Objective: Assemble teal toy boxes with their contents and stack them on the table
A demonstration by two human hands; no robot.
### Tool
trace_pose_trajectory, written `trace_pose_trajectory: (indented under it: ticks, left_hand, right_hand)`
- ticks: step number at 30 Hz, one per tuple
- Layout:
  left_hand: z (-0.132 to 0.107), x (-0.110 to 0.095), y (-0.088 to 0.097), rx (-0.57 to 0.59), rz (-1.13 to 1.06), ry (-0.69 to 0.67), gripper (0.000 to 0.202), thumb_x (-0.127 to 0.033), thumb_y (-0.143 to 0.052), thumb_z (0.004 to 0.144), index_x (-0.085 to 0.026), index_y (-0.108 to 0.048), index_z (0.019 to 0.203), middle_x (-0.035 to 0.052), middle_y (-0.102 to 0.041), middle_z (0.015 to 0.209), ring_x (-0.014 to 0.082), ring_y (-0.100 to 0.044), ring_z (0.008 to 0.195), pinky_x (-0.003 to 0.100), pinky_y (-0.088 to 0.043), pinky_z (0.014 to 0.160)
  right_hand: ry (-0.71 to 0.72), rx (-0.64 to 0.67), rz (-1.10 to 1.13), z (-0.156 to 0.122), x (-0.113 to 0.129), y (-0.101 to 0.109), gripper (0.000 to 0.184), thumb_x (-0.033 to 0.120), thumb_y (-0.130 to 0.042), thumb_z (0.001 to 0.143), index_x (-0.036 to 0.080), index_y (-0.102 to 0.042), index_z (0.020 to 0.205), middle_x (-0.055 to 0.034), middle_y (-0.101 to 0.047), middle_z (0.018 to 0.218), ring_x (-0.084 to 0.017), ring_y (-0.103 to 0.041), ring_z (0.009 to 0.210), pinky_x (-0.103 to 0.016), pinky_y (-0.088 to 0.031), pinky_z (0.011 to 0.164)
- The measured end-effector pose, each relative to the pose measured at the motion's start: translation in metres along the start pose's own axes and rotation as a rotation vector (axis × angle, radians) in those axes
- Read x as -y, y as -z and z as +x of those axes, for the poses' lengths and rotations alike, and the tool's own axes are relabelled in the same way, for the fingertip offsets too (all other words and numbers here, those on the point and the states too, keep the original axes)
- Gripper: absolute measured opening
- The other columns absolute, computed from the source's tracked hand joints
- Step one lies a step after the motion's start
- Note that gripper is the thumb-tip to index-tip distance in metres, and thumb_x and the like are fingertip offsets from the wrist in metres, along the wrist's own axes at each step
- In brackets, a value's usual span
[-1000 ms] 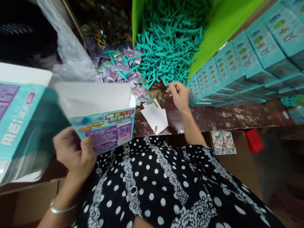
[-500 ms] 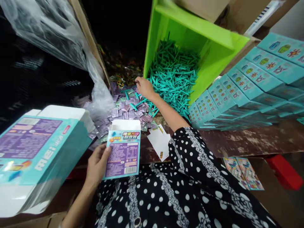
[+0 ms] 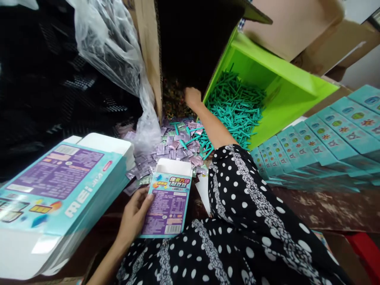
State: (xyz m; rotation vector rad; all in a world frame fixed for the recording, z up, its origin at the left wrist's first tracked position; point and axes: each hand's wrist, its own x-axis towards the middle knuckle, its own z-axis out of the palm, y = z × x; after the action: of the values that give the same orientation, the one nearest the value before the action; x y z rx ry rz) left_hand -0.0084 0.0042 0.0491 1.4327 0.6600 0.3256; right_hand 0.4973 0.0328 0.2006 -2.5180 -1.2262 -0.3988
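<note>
My left hand (image 3: 135, 215) grips the left edge of a small teal and purple carton (image 3: 168, 202), held upright with its white top flap open. My right hand (image 3: 192, 96) is stretched far forward into the dark mouth of a tipped cardboard box (image 3: 150, 47), over a heap of small multicoloured pieces (image 3: 173, 103). Its fingers curl down into that heap, and what they hold is hidden. Below my right forearm lies a pile of purple and green sachets (image 3: 173, 143) mixed with teal sticks.
A green bin (image 3: 285, 93) on its side spills teal sticks (image 3: 237, 109). Rows of teal cartons (image 3: 323, 146) stand at the right on the worn brown table (image 3: 326, 208). A stack of flat teal cartons (image 3: 56, 194) sits at the left. Clear plastic sheeting (image 3: 113, 51) hangs above.
My right hand moved from the table by the teal sticks, over the sachets, into the cardboard box. My left hand turned the small carton upright and kept holding it.
</note>
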Motion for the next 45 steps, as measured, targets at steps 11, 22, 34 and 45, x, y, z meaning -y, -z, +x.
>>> trace_pose_trajectory:
  ticks: [11,22,34,45]
  left_hand:
    - [-0.002,0.002,-0.001,-0.073,-0.066,-0.045,0.076,-0.089,-0.091,0.073,-0.021,-0.080,0.105,0.0117,-0.085,0.097,0.0346,-0.080,0.092,0.043,-0.067,0.079]
    - [-0.015,-0.011,-0.018,0.032,-0.054,-0.254,0.065,-0.077,-0.090,0.085,-0.020,-0.078,0.114,0.0105,-0.085,0.099,0.0255,-0.077,0.084,0.035,-0.064,0.074]
    - [-0.027,-0.013,-0.023,-0.157,-0.037,-0.355,0.057,-0.071,-0.084,0.097,-0.019,-0.079,0.120,0.0131,-0.084,0.113,0.0277,-0.078,0.100,0.039,-0.066,0.089]
    - [-0.038,0.000,-0.043,0.018,-0.067,-0.393,0.099,-0.064,-0.087,0.093,-0.033,-0.046,0.178,0.0147,-0.064,0.170,0.0383,-0.069,0.149,0.053,-0.057,0.126]
  right_hand:
    - [0.201,0.028,0.499,-0.130,0.015,0.090,0.045,0.063,-0.064,0.110,0.024,-0.067,0.088,-0.0035,-0.072,0.087,-0.020,-0.068,0.089,-0.035,-0.058,0.088]
    - [0.405,0.634,0.569,-0.252,0.070,0.140,0.025,0.040,-0.081,0.100,0.024,-0.075,0.083,0.0014,-0.071,0.076,-0.016,-0.065,0.080,-0.035,-0.054,0.088]
    - [0.322,0.604,0.800,-0.277,0.098,0.139,0.030,0.035,-0.073,0.106,0.023,-0.078,0.132,-0.0045,-0.083,0.112,-0.019,-0.077,0.103,-0.034,-0.065,0.091]
    - [-0.112,0.089,0.824,-0.432,0.105,0.073,0.070,0.077,-0.054,0.110,0.032,-0.062,0.163,-0.0113,-0.070,0.165,-0.033,-0.067,0.152,-0.052,-0.058,0.127]
